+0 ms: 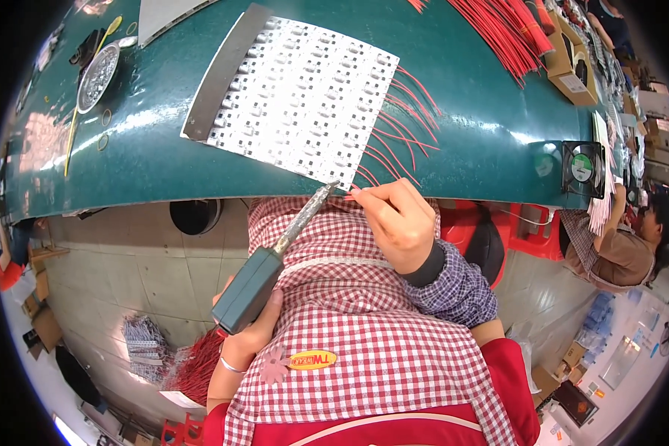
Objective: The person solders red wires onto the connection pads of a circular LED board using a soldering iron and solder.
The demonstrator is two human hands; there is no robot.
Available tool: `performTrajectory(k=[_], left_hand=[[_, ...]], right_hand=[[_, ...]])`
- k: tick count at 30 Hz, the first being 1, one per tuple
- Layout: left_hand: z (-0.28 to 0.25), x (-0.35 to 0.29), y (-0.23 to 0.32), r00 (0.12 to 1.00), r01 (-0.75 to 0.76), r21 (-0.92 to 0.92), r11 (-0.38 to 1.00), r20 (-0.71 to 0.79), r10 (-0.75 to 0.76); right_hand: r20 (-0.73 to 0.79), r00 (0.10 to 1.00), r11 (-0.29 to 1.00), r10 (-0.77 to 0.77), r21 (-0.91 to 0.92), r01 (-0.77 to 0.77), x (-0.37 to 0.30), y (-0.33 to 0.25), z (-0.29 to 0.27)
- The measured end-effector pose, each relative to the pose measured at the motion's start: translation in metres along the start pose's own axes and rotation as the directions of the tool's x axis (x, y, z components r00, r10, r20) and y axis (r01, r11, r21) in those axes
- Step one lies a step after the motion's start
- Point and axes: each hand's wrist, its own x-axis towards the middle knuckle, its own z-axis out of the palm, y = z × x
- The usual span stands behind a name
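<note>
My left hand (pixel 259 327) is wrapped round the dark green body of a soldering gun (pixel 254 288), whose long metal barrel points up and to the right. Its tip touches or hovers just above the near right corner of a white circuit board panel (pixel 297 97); I cannot tell which. At that same corner, the thumb and fingers of my right hand (pixel 401 223) pinch the end of a thin red wire (pixel 354 192). Several other red wires (pixel 405 141) stick out along the panel's right edge. A dark grey strip (pixel 227 74) lies along its left side.
The panel lies on a green table (pixel 490 149). Bundled red wires (pixel 490 30) and a cardboard box (pixel 570 63) sit at the far right, with a small black fan (pixel 582 167) nearer. A metal bowl (pixel 99 78) stands left. Another person (pixel 624 245) sits at the right.
</note>
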Motion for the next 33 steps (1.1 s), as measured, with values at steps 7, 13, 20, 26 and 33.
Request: performTrajectory(k=[7,13,20,26,33], left_hand=[[0.002,0.007,0.003,0.994,-0.095,0.068,0.993,0.059,0.091],[0.002,0.009,0.005,0.993,-0.052,0.077,0.996,0.109,0.043],[0.001,0.026,0.023,0.982,-0.171,0.132,0.976,0.107,0.157],[-0.001,0.012,-0.004,0.978,-0.207,0.121,0.971,0.028,0.205],[-0.005,0.018,-0.005,0.999,-0.034,0.007,0.999,-0.04,0.034]], right_hand=[[-0.009,1.0,1.0,-0.027,0.008,0.027,-0.001,0.002,0.001],[-0.002,1.0,0.999,-0.028,0.02,0.028,-0.001,0.002,0.001],[0.022,1.0,1.0,-0.022,0.013,0.021,0.0,0.002,0.002],[0.047,0.999,1.0,-0.001,0.012,0.001,0.004,0.0,0.002],[0.071,0.997,0.999,0.033,0.025,-0.035,0.01,-0.001,0.001]])
